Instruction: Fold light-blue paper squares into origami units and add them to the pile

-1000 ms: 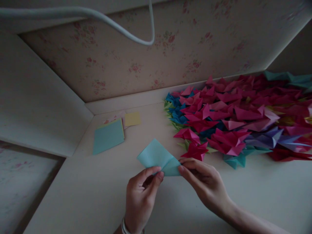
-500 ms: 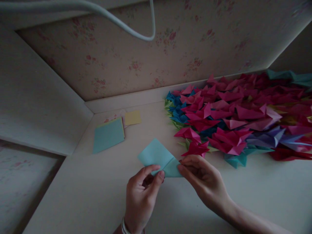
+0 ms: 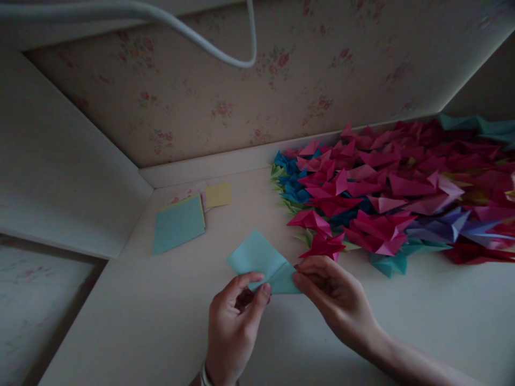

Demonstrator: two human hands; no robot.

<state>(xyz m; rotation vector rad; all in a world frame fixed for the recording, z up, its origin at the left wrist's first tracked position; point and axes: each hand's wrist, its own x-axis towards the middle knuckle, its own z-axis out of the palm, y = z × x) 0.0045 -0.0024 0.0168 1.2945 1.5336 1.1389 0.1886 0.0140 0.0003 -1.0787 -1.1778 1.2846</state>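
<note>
Between my two hands is a light-blue sheet of origami paper (image 3: 257, 253), partly folded, with a crease line running toward its right side. My left hand (image 3: 237, 316) pinches its lower edge between thumb and fingers. At the paper's right corner, my right hand (image 3: 336, 292) grips it with thumb and forefinger; the other fingers curl in behind. A band circles my left wrist. What lies under the paper is hidden.
Folded paper figures (image 3: 362, 187) in pink, blue, green and purple crowd the desk's right side. At the left lie a stack of light-blue paper (image 3: 179, 225) and a small yellow paper (image 3: 219, 194). A white cable (image 3: 193, 35) hangs before the flowered wall.
Hardly anything differs. Both hands keep their holds, and the paper has shifted only very slightly.
</note>
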